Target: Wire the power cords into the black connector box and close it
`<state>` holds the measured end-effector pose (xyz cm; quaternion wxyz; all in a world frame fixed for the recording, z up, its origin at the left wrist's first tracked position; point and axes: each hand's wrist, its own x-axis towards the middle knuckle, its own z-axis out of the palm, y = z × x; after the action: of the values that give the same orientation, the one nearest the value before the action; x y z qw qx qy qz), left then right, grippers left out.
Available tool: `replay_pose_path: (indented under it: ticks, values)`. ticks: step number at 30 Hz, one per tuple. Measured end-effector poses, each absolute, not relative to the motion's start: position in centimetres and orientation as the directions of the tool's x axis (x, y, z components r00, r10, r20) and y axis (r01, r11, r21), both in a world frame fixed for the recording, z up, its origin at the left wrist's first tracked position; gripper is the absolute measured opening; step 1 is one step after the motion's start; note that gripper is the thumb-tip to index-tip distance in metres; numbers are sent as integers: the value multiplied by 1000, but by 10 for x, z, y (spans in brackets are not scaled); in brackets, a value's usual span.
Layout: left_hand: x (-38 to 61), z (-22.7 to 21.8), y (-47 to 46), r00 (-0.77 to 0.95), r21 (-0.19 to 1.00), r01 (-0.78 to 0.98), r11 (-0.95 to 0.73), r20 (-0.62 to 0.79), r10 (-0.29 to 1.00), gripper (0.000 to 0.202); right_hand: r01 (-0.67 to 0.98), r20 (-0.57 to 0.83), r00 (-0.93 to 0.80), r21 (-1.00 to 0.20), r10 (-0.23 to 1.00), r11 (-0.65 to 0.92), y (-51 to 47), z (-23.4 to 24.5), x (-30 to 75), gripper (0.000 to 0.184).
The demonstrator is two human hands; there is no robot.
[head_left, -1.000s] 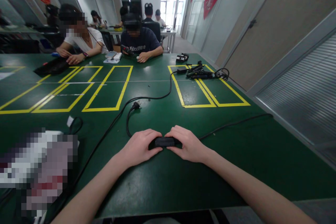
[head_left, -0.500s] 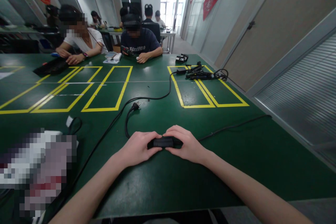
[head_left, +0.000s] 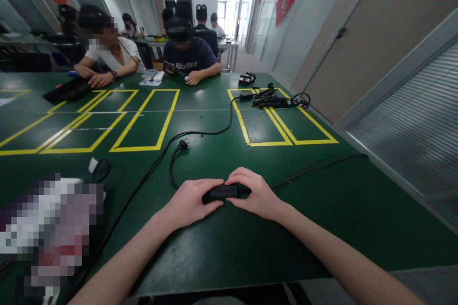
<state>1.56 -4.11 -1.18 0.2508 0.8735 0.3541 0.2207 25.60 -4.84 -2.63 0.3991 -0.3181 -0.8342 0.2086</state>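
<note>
A black power adapter [head_left: 223, 192] lies on the green table between my two hands. My left hand [head_left: 191, 202] is curled round its left end, thumb at the near side and fingers at the far side. At its right end my right hand [head_left: 255, 195] grips in the same way. From the left end a short thick cord leads to a black mains plug [head_left: 183, 144], prongs pointing right. A thin black cable [head_left: 318, 169] runs from behind my right hand toward the table's right edge. Palms and fingers hide the adapter's ends.
Another long black cord [head_left: 153, 164] crosses the table toward a tangle of black cables [head_left: 274, 100] at the far right. Yellow tape [head_left: 157, 148] marks rectangles. A blurred-out package [head_left: 64, 228] lies at my left. Two people [head_left: 191, 55] sit across the table, one handling a black tray [head_left: 67, 90].
Both hands and the adapter stay almost in place, with only a very slight shift to the right. The camera view has moved a little.
</note>
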Motion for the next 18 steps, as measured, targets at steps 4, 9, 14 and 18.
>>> replay_pose_path:
  ticks: [4,9,14,18]
  values:
    - [15,-15,-41,659,589,488,-645,236,714,31,376,507,-492,-610,708,698,-48,-27,257,21]
    - [12,-20,-40,660,562,465,-684,295,691,43,351,586,-507,-529,632,773,-49,-30,258,24]
    - [14,-17,-42,679,549,433,-715,323,659,42,374,572,-549,-483,609,791,-50,-27,257,28]
    - [16,-10,-46,666,556,477,-681,277,693,73,357,607,-620,-347,498,867,-49,-27,259,24]
